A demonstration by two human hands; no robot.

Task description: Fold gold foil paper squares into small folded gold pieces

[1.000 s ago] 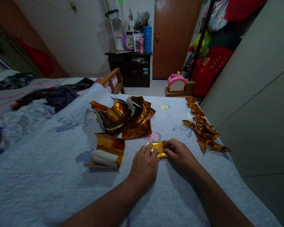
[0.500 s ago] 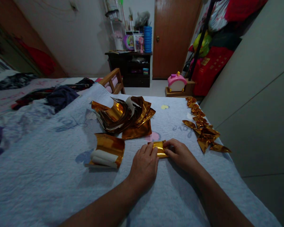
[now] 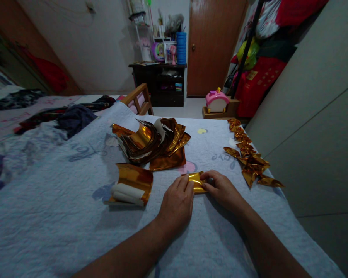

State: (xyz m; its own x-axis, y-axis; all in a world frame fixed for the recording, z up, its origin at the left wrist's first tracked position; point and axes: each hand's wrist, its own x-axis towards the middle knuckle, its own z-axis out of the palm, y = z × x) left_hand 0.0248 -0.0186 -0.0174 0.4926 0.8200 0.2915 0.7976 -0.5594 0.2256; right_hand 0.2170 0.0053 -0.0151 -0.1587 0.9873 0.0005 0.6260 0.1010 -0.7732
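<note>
A small folded piece of gold foil paper lies on the bedspread between my hands. My left hand presses on its left end, the fingers close together and bent over it. My right hand pinches the right end between thumb and fingers. Behind them is a loose stack of gold foil paper sheets, curled and fanned out. To the left rests a curved gold sheet with rolled white paper in it. Folded gold foil shapes lie in a row on the right.
The pale blue bedspread lies under everything, its right edge beside a pale cabinet. Dark clothing is heaped at the left. Beyond the bed stand a wooden chair, a dark shelf unit and a pink toy.
My left hand has shifted very slightly over the foil paper. My right hand keeps the same pinch, and everything else stays where it was.
</note>
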